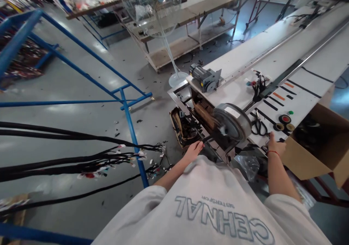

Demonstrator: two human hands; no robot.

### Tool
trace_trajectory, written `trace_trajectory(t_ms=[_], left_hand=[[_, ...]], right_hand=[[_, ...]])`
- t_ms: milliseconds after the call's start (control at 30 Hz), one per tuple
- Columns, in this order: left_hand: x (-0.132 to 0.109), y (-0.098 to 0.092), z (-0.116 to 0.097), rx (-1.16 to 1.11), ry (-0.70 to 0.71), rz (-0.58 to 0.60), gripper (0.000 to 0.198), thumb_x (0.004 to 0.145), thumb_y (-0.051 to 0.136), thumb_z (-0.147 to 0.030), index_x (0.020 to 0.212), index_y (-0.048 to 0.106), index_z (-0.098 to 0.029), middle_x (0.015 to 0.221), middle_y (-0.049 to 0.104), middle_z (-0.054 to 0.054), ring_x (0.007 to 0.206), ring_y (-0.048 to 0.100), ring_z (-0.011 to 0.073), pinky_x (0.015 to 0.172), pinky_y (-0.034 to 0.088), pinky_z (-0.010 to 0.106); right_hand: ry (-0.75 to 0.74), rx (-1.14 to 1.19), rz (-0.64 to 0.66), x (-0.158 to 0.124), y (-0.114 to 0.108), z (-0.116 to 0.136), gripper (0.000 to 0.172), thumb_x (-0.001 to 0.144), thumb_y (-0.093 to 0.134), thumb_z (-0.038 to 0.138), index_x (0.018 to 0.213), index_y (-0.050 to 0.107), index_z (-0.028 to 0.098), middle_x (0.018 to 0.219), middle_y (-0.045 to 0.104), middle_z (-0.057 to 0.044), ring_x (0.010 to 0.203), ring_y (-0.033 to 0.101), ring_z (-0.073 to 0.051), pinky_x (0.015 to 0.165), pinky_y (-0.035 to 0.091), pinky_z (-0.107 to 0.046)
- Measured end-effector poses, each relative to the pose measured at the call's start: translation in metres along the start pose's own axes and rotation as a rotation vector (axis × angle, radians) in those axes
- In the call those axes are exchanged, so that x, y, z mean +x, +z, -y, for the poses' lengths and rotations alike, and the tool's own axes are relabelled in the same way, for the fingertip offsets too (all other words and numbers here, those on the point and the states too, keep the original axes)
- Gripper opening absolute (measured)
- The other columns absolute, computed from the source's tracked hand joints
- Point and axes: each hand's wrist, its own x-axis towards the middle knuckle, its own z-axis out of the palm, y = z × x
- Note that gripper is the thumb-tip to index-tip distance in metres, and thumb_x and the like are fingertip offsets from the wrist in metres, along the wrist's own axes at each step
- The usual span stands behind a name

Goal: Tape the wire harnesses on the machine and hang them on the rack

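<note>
The left hand (193,151) is seen at the near end of a long white conveyor table (272,61), its fingers stretched out flat and released, the fingertips laid against a black cable (207,139) that runs below the large grey end drum (231,123). The right hand (276,146) is placed on the table's near edge, just right of the drum; whether its fingers are closed on anything cannot be told, since the hand is seen from behind. Black scissors (259,125) lie just beyond it on the table, and rolls of tape (285,119) are seen a little further right. A cardboard box (324,154) stands at the right, near the right hand. A grey motor (204,78) is mounted farther along, left of the table. Bundles of black wire harness (81,157) hang at the left from a blue frame (131,125)
</note>
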Motion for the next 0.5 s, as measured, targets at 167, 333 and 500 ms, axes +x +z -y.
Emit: trace_trajectory(t_ms=[167, 333, 500], left_hand=[[0.011, 0.012, -0.001, -0.056, -0.049, 0.000, 0.065, 0.082, 0.041, -0.079, 0.080, 0.055, -0.016, 0.059, 0.041, -0.005, 0.052, 0.038, 0.0095, 0.051, 0.032, 0.024], [0.022, -0.008, 0.004, -0.150, -0.223, 0.454, 0.061, 0.072, 0.059, -0.077, 0.080, 0.058, -0.017, 0.074, 0.058, 0.003, 0.068, 0.056, 0.0145, 0.064, 0.045, 0.026], [0.025, -0.023, 0.037, 0.364, -0.181, 0.543, 0.050, 0.061, 0.073, -0.065, 0.067, 0.060, -0.017, 0.070, 0.062, 0.004, 0.072, 0.054, 0.0190, 0.073, 0.043, 0.031]], right_hand=[[-0.023, -0.031, 0.010, -0.001, 0.001, -0.002, 0.089, 0.076, 0.063, 0.073, 0.126, 0.050, 0.001, 0.125, 0.057, -0.034, 0.121, 0.056, -0.043, 0.100, 0.046, -0.054], [-0.040, -0.007, 0.007, 0.003, 0.004, -0.006, 0.089, 0.078, 0.058, 0.075, 0.127, 0.049, 0.001, 0.125, 0.058, -0.033, 0.121, 0.055, -0.043, 0.100, 0.045, -0.053], [-0.031, 0.019, 0.004, 0.008, 0.007, -0.010, 0.084, 0.081, 0.051, 0.077, 0.125, 0.050, 0.005, 0.125, 0.057, -0.033, 0.119, 0.057, -0.042, 0.100, 0.045, -0.053]])
